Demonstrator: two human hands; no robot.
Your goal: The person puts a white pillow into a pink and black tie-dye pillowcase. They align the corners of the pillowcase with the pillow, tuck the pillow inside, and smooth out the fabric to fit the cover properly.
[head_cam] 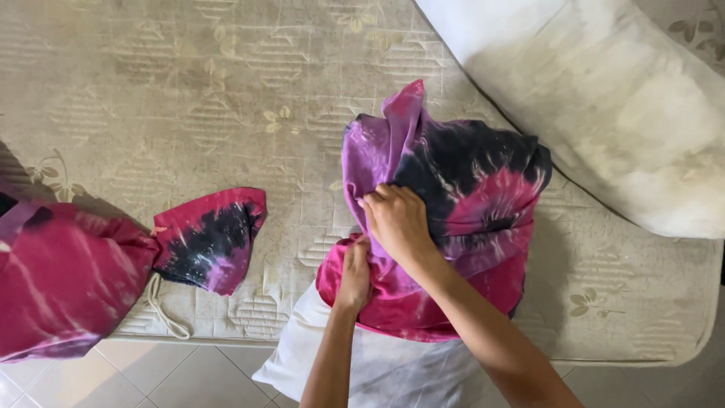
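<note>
Grip: tie-dye pillowcase point(453, 204) was clenched by right hand point(396, 219), its hem pinched by left hand point(353, 276) | Place: at mattress point(226, 98) edge | Step: case judged half drawn over white pillow point(377, 363); further downward pull needed | Count: two tie-dye cases, second point(75, 272) left of first; bare pillow point(604, 98) beyond.

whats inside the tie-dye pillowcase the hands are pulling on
A white pillow sticks out of the tie-dye pillowcase at its open bottom edge, where the left hand and right hand grip the fabric. The pillow's upper part is covered by the case.
</note>
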